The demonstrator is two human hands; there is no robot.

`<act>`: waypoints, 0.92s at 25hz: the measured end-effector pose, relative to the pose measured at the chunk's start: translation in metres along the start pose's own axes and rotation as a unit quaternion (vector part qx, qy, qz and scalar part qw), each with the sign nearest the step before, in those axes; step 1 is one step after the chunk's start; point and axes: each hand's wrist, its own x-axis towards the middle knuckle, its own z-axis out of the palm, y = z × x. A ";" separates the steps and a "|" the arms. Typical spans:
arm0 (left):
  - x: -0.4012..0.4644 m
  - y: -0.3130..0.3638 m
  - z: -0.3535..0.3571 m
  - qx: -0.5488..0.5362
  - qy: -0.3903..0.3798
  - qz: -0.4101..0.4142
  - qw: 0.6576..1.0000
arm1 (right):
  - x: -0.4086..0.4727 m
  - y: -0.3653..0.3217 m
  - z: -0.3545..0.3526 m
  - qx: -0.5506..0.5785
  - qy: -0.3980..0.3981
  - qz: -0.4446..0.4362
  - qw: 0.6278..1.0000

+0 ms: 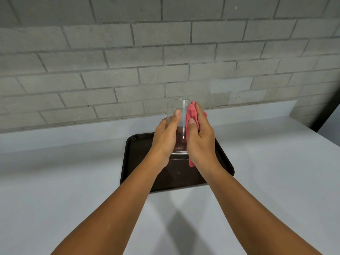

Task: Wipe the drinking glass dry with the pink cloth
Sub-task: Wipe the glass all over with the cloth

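Observation:
A clear drinking glass [181,115] is held upright in the air above a dark tray, its mouth up. My left hand [166,137] grips its left side, thumb across the front. My right hand [200,138] presses a folded pink cloth [191,115] flat against the glass's right side. The cloth shows above my fingers and a small corner hangs below my palm near the glass's thick base. Much of the glass's lower part is hidden behind both hands.
A dark brown tray [136,159] with rounded corners lies on the pale grey counter [73,181] beneath my hands. A grey brick wall [165,61] rises behind the counter. The counter's right end [309,126] meets a dark vertical edge.

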 end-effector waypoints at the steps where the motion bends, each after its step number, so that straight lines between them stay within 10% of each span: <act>1: 0.000 0.001 0.000 0.009 -0.003 -0.001 1.000 | -0.001 -0.001 0.001 0.001 0.000 -0.003 1.000; 23: 0.000 0.001 -0.009 -0.096 -0.026 -0.030 0.995 | 0.004 -0.014 -0.008 0.009 -0.011 -0.003 1.000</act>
